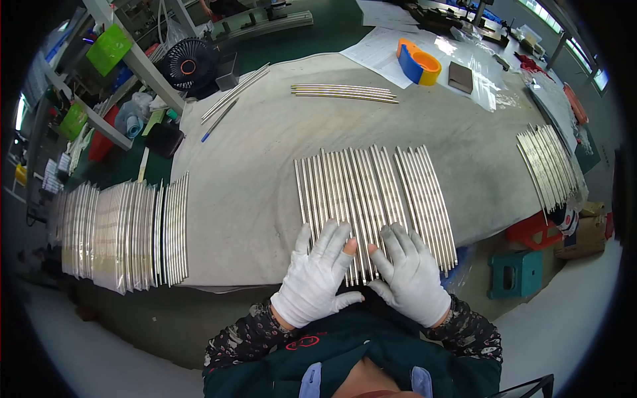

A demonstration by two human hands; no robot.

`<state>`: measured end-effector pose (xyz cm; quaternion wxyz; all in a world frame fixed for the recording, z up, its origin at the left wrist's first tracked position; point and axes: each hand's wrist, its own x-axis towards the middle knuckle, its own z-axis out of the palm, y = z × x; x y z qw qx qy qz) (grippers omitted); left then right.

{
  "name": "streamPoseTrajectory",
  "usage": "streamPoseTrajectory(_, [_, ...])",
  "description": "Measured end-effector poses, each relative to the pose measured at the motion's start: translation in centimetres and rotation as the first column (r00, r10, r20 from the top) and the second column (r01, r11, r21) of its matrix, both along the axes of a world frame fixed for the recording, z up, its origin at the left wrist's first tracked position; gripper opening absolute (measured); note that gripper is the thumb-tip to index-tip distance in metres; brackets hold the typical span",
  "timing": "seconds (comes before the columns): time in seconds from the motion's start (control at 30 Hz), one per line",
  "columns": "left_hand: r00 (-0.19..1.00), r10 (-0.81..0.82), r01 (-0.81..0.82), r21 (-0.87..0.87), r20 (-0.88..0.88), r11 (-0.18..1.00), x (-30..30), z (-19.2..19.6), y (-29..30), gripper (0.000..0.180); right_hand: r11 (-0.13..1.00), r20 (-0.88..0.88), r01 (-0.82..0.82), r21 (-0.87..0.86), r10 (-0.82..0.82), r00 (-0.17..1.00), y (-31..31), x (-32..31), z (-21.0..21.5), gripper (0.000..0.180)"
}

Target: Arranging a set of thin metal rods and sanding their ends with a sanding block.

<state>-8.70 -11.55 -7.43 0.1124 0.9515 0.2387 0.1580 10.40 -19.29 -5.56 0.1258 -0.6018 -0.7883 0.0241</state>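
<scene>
A row of thin silver metal rods lies side by side on the cloth-covered table, their near ends toward me. My left hand, in a white glove with a bare fingertip showing, lies flat over the near part of the row, fingers spread. Beside it my right hand, gloved the same way, rests on the rods with its fingers stretched out. Neither hand is wrapped round a rod. The gloves cover some of the near rod ends. A narrow gap splits off the group of rods at the right.
Plastic-wrapped rod bundles lie at the left edge, more rods at the far right. Behind are a few loose rods, a blue-capped pen, orange-and-blue tape rolls and a black fan. A teal stool stands below right.
</scene>
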Motion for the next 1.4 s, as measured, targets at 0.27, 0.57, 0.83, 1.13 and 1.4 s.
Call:
streamPoseTrajectory(0.27, [0.991, 0.076, -0.080, -0.024, -0.108, 0.997, -0.9, -0.6, 0.9, 0.090, 1.000, -0.038, -0.008, 0.016, 0.009, 0.999, 0.1, 0.0, -0.3, 0.065])
streamPoseTrajectory(0.57, [0.995, 0.033, -0.033, -0.004, -0.090, 0.999, -1.0, -1.1, 0.5, 0.086, 0.999, -0.025, -0.017, 0.036, 0.018, 1.000, 0.1, -0.2, -0.4, 0.067])
streamPoseTrajectory(0.83, [0.997, 0.007, -0.009, -0.018, -0.079, 1.000, -0.7, -1.1, 0.5, 0.085, 0.996, -0.043, -0.064, -0.065, 0.061, 0.997, 0.2, 0.7, 0.4, 0.069])
streamPoseTrajectory(1.13, [0.998, -0.035, 0.036, 0.011, -0.049, 0.999, -1.3, -2.0, 0.8, 0.095, 0.995, 0.088, 0.023, -0.101, -0.014, 0.996, -1.9, 6.6, -0.5, 0.103])
streamPoseTrajectory(1.4, [0.998, -0.039, 0.040, 0.011, -0.051, 0.999, -1.5, -2.2, 0.7, 0.094, 0.999, 0.049, -0.028, -0.038, 0.030, 0.998, -0.2, 7.5, -1.9, 0.097])
